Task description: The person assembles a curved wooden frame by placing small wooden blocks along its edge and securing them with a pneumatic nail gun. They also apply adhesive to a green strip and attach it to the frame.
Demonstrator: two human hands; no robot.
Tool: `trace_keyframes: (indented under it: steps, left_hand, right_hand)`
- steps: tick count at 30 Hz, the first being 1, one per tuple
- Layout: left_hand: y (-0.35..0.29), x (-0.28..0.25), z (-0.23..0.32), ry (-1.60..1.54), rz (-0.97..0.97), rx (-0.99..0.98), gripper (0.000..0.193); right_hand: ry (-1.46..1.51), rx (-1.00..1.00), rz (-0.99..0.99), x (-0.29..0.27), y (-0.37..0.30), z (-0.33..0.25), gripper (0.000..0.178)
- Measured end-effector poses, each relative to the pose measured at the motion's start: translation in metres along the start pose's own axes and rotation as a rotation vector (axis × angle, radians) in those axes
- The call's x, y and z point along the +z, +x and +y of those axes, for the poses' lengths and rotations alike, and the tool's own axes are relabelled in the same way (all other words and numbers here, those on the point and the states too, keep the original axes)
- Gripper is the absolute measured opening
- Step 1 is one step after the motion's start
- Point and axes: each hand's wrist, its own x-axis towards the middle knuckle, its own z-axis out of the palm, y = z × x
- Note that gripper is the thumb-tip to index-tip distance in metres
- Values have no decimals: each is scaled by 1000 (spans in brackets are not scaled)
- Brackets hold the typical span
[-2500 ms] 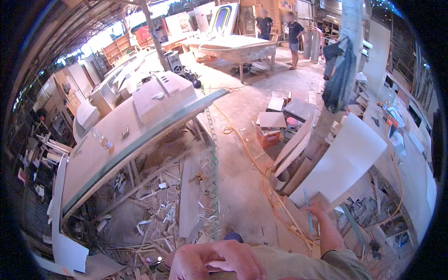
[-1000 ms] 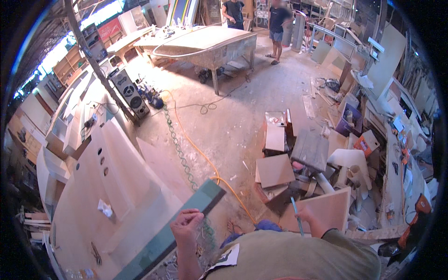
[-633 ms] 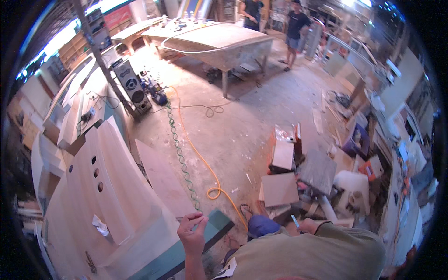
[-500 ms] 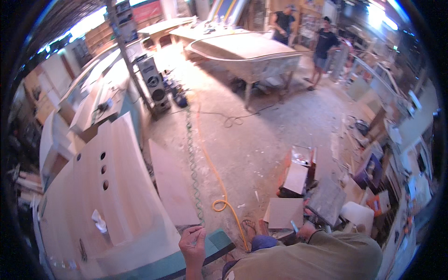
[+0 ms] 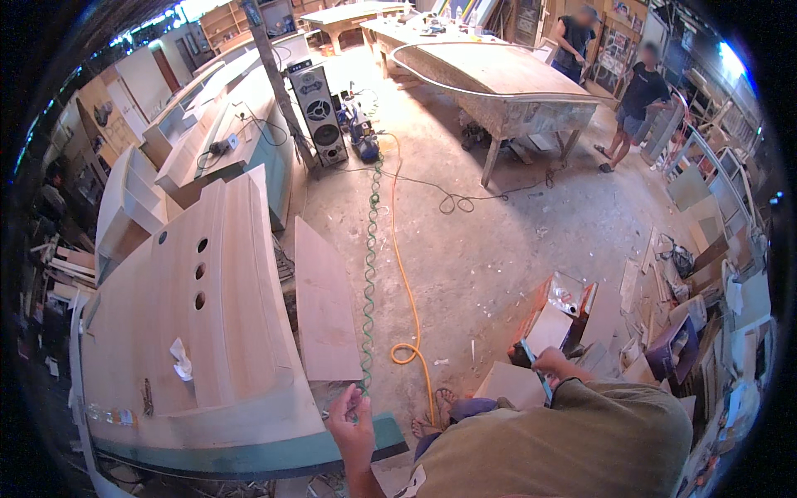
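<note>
My left hand (image 5: 352, 422) is raised over the green edge of a large pale wooden panel (image 5: 241, 332). Its fingers are curled together; whatever may be in them is too small to make out. On my right side, my right hand (image 5: 554, 363) is closed around a thin light-blue tool (image 5: 529, 352) whose kind I cannot tell. Below that hand lies a flat tan board (image 5: 508, 383). Just beyond it stands an orange-sided box (image 5: 564, 292) with a pale sheet (image 5: 550, 329) leaning on it.
A crumpled white paper (image 5: 181, 360) lies on the panel, which has several round holes. An orange hose (image 5: 404, 282) and a coiled green hose (image 5: 369, 274) run along the floor. Farther off are a tall speaker (image 5: 320, 112), a boat-shaped workbench (image 5: 506, 79) and two people (image 5: 639, 95).
My view has shifted, so the room sits farther right and looks sharper. My right hand has risen from low beside the boards toward the box, with the blue tool in it.
</note>
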Motion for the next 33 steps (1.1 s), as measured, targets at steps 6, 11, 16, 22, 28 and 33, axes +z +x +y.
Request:
trace_keyframes:
  steps: [6, 11, 16, 22, 28, 33]
  left_hand:
    - [23, 37, -6, 46, -29, 40, 32]
    - [67, 85, 12, 161, -60, -42, 29]
    - [170, 204, -8, 132, -103, -59, 31]
    - [278, 396, -66, 176, -483, -126, 38]
    - [354, 497, -126, 173, -459, -587, 38]
    - [415, 534, -208, 813, -753, -422, 41]
  right_hand:
    - [-357, 81, 158, 24, 23, 79, 47]
    - [-196, 47, 104, -30, 85, 93, 48]
    - [-147, -93, 160, -118, 155, 31, 37]
    - [183, -119, 337, -287, 206, -11, 35]
    - [353, 70, 413, -362, 248, 48, 29]
    - [414, 548, 215, -245, 273, 182, 25]
